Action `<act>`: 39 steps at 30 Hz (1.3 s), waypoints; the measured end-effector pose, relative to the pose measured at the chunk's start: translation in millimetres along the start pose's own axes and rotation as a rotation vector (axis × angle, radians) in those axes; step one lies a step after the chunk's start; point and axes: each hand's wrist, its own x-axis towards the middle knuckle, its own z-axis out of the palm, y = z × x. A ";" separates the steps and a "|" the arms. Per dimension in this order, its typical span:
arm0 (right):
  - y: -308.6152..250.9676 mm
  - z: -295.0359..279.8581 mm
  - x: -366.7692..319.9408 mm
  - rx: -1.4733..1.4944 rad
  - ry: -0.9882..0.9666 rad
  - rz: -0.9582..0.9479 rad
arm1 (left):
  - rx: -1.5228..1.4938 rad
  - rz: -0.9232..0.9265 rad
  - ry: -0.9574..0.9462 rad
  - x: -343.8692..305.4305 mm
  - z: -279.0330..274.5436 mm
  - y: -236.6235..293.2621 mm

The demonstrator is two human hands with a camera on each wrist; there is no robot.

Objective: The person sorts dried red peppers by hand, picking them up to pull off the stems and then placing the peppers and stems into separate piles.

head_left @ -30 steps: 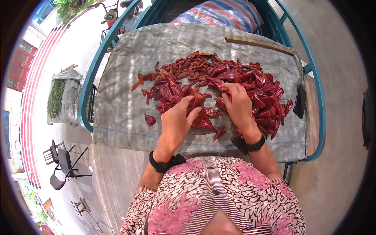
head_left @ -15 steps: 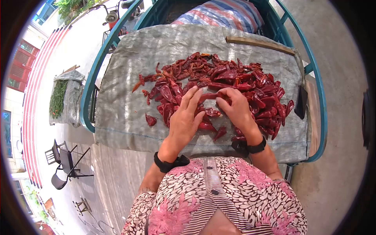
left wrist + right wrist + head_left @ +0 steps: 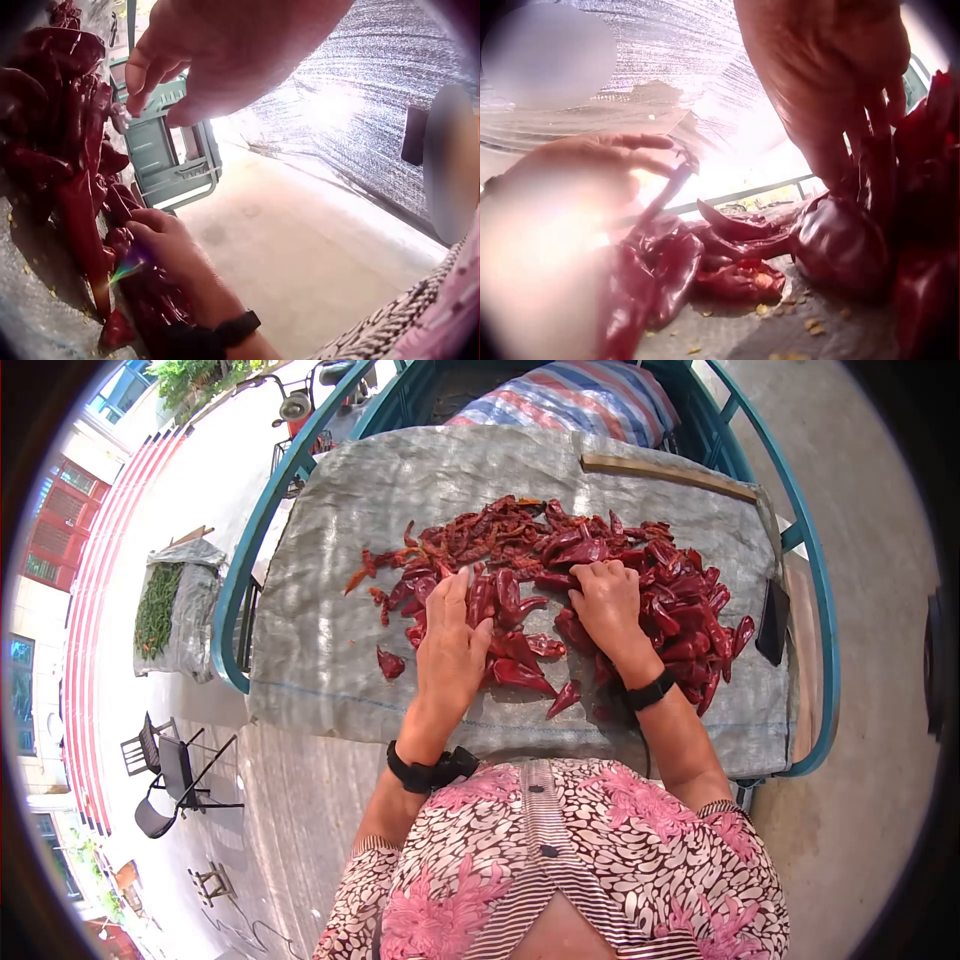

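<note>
Sorting: we seem to be picking over the red peppers a few at a time, and we judge the work partway, since they lie in loose groups that run into one another.
Left hand: its fingers are nearly straight and the thumb stands apart, fingertips at the peppers ahead; we see no firm grip.
Right hand: its fingers bend down into the pile, with a pepper between thumb and fingers; whether they pinch it we cannot tell.
Middle group: between our hands several peppers lie close together, one opened so that its paler inside shows.
Big heap: glossy peppers, beside and to the right of the right hand.
Dry heap: beyond both hands, shrivelled and duller.
Stray: one short pepper just left of the left hand, apart from the rest.
Seeds: yellow flecks on the cloth, between our hands.
Next move: we think it calls for the right hand to lift one pepper clear without dragging its neighbours, while the left keeps its side gathered; skins this dry could crack and shed more seeds.
</note>
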 end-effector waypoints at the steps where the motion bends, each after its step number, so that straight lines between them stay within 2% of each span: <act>1: 0.7 2.0 0.0 -0.007 0.006 -0.014 | 0.010 -0.024 -0.021 -1.9 0.9 -0.8; 5: -3.0 -7.2 0.5 0.082 0.117 0.008 | 0.021 -0.091 -0.051 -10.2 11.6 -4.2; 7: -17.2 -35.4 -4.1 0.159 0.193 0.044 | 0.020 -0.114 -0.042 -10.8 12.6 -3.2; 8: -24.5 -48.1 -10.8 0.303 0.098 0.109 | -0.022 -0.165 -0.070 -10.9 11.1 1.4; 10: -43.6 -64.9 -26.2 0.806 -0.089 0.249 | -0.108 -0.265 -0.128 -9.0 6.5 16.0; 11: -49.8 -69.3 -33.7 1.054 -0.183 0.322 | -0.170 -0.236 -0.145 -10.2 9.0 14.8; 13: -51.4 -67.5 -46.0 1.027 -0.297 0.191 | -0.293 -0.176 -0.180 -12.9 16.2 9.9; 17: -55.6 -57.6 -56.3 1.108 -0.296 0.190 | -0.451 -0.216 -0.201 -18.9 20.5 5.4; 20: -53.0 -58.4 -52.5 1.114 -0.284 0.212 | -0.757 -0.416 -0.188 -14.3 16.2 14.5; 23: -47.7 -48.6 -43.8 1.189 -0.199 0.466 | -0.690 -0.221 -0.014 -6.4 18.1 22.4; 24: -45.2 -53.4 -33.9 1.079 -0.244 0.519 | -0.651 -0.189 -0.035 -7.5 20.4 16.2; 27: -22.6 -38.0 -11.4 0.456 0.146 0.093 | -0.657 -0.221 -0.161 -15.1 26.4 2.1; 30: 6.0 -22.3 8.5 0.115 0.107 0.140 | -0.613 -0.238 -0.259 -22.6 28.9 -4.5; 34: 33.0 3.7 22.2 -0.014 -0.050 0.114 | -0.570 -0.268 -0.191 -24.5 29.9 -1.2; 37: 34.1 3.5 23.5 0.024 0.026 0.135 | -0.557 -0.306 -0.151 -24.0 28.6 -6.7; 39: 32.1 -7.1 21.8 0.070 0.158 0.120 | -0.495 -0.269 -0.135 -25.8 30.5 -17.4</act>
